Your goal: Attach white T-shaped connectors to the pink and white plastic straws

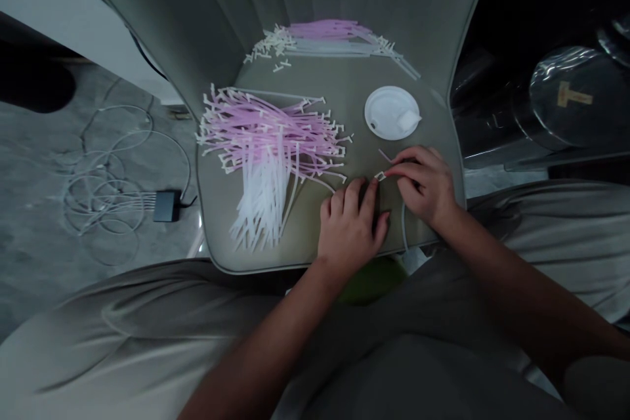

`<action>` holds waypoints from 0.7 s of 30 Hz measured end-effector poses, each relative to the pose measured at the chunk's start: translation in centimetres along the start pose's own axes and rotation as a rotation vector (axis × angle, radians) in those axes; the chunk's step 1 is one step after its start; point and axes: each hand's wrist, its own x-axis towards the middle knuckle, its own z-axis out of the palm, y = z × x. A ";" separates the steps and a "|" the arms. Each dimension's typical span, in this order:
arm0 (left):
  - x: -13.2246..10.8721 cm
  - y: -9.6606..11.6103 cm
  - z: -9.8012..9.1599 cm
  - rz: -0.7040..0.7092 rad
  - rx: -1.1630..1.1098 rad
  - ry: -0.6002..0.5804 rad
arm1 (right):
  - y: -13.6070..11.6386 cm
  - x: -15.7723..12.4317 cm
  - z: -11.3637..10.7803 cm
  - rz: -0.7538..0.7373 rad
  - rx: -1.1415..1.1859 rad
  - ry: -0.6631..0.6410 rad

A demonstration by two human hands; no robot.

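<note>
Now, most of the material sits in a large loose heap of pink and white plastic strips (268,144) with T-shaped ends, on the near half of a grey-green upholstered seat (315,75), and far less in a smaller, tidier bundle of strips (329,36) along the seat's far edge, with loose T-shaped bits (268,46) beside it. At the front, the right hand (424,187) with fingers pinched almost shut on a small white plastic piece (380,176), and the left hand (350,230) curled just beside that piece, its grip impossible to tell. Just above both, a round white lid (392,113).

Single head-worn view, facing forward and down over person's lap (147,321) onto nearby chair seat (325,75), framing left hand (349,230), right hand (423,184).
</note>
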 end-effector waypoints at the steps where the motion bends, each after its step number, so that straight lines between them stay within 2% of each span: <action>1: 0.0 0.0 0.0 0.001 -0.001 0.001 | 0.0 0.0 0.0 0.001 -0.001 0.000; 14: -0.1 -0.1 0.1 0.008 -0.014 0.026 | 0.0 -0.1 0.1 0.028 0.008 0.017; 21: -0.1 0.0 0.1 0.004 -0.006 0.027 | 0.0 -0.2 0.1 0.053 0.010 -0.015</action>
